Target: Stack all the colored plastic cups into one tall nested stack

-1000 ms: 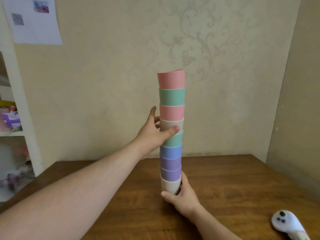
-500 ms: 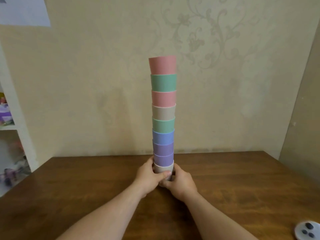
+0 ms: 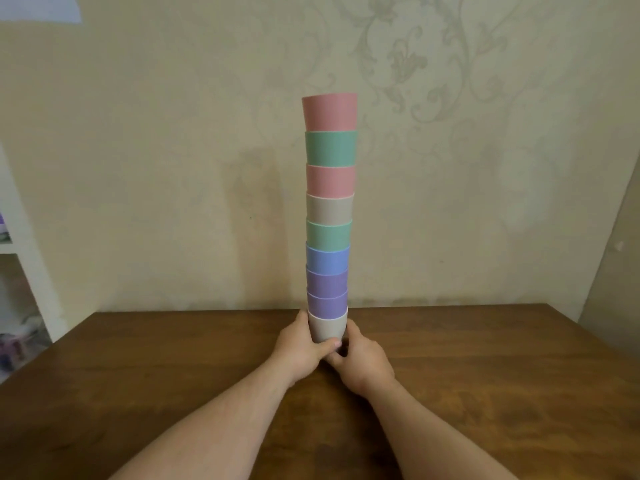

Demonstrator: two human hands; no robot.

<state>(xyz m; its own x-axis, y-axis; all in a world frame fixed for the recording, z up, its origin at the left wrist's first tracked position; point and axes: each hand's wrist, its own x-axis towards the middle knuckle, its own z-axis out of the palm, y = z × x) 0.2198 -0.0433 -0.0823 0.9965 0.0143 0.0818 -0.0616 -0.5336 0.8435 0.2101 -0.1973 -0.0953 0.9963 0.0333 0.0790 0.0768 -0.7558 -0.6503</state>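
Note:
A tall nested stack of cups (image 3: 329, 216) stands upright on the wooden table (image 3: 485, 375), near its far edge. From top to bottom the cups are pink, green, pink, beige, green, blue, two purple, and a white cup (image 3: 327, 327) at the base. My left hand (image 3: 301, 348) wraps the white cup from the left, thumb across its front. My right hand (image 3: 360, 358) presses against it from the right. Both hands sit low on the table, hiding the cup's foot.
A patterned beige wall rises right behind the table. A white shelf unit (image 3: 20, 271) with blurred items stands at the left. A sheet of paper (image 3: 38, 6) hangs at the top left. A side wall closes in at the right.
My left hand dropped from the middle of the stack to the white base cup. The stack now stands further back on the table, and the white controller at the lower right has left the view.

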